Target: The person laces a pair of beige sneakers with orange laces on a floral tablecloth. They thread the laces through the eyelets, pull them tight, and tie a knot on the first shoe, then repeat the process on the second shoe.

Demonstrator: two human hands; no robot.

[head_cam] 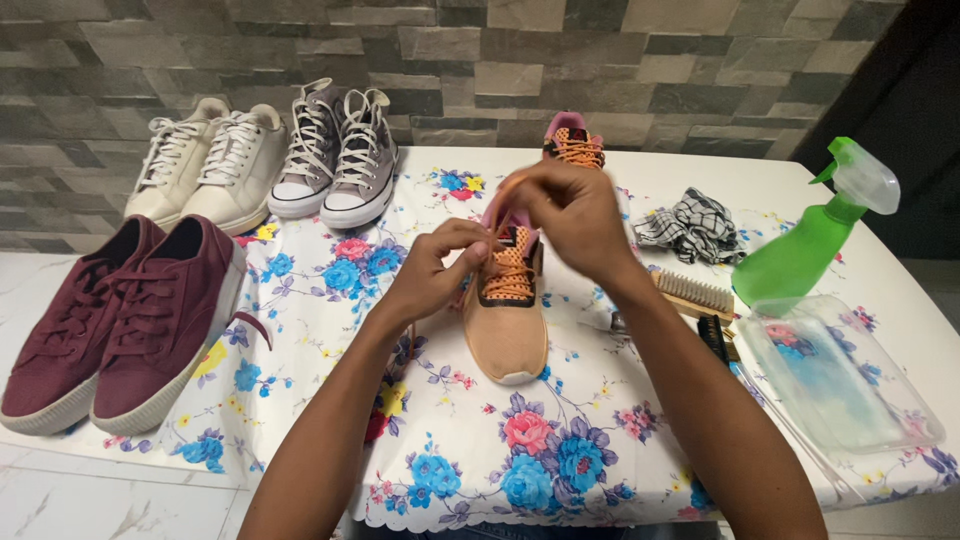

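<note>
Both hands over the orange shoe [505, 315] at table centre, toe toward the person. Left hand [435, 268] fingers curled shut, pinching an orange lace [478, 262] by the tongue. Right hand [570, 215] closed too, pinching lace just above the shoe's collar. 2nd orange shoe [574, 142] behind, near the wall. Maroon pair [115, 315] far left, cream pair [205, 165] & grey pair [338, 155] at back. Right side: checked cloth [695, 225], brush [695, 293], green spray bottle [810, 245], clear tray [840, 375]. Floral tablecloth [520, 450] under all.

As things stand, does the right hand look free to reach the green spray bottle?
Probably not at once: the right hand is pinching the orange lace above the orange sneaker. The path to the green spray bottle looks open, with only low brushes between.
</note>
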